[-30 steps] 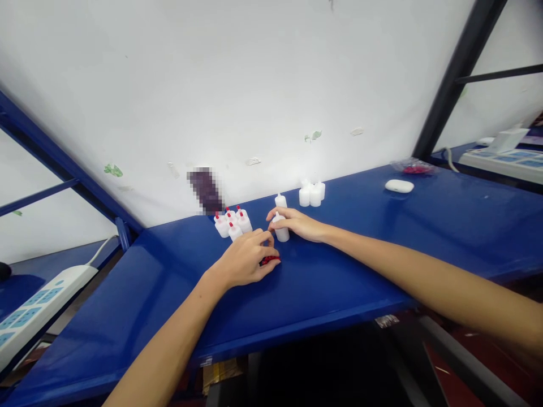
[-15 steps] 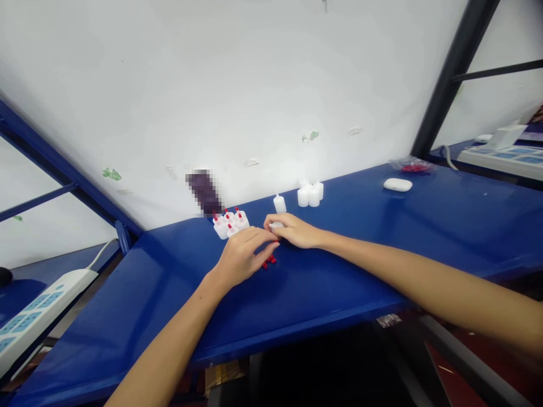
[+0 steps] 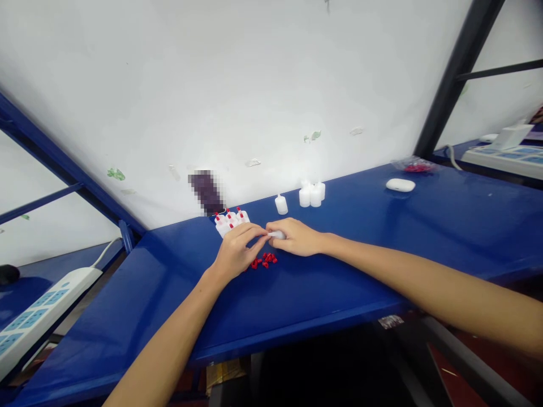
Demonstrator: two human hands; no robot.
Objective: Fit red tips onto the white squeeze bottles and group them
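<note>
From my end of the feed, the small white bottle (image 3: 278, 234) is tipped over on its side, its long axis running roughly level across my view. Its tapered nozzle points left, toward the left hand (image 3: 235, 249), and its base is hidden in the right hand (image 3: 299, 237). The right hand curls around the body, fingers and thumb wrapped on it so that only the shoulder and nozzle show. The left thumb and forefinger come together at the nozzle's tip; I cannot tell whether they pinch a red cap there or sit slightly parted, since the spot is too small. So the bottle lies between my two hands, well inside the right one and just meeting the left fingertips.

Just below it, nearer me, loose red caps (image 3: 268, 259) are scattered on the blue worktop (image 3: 356, 243), some partly behind the left hand. Beyond that hand I see a group of red-tipped bottles (image 3: 243, 216), upright and close together. One plain bottle (image 3: 281, 204) stands alone beyond the right hand, and a cluster of plain bottles (image 3: 315, 195) stands to its right.

Farther right I have a white rounded case (image 3: 400, 185) and a clear bag (image 3: 414, 165) with red pieces inside. A blurred dark object (image 3: 207, 192) shows against the scuffed white wall (image 3: 169, 85). A power strip (image 3: 31, 316) lies at far left.
</note>
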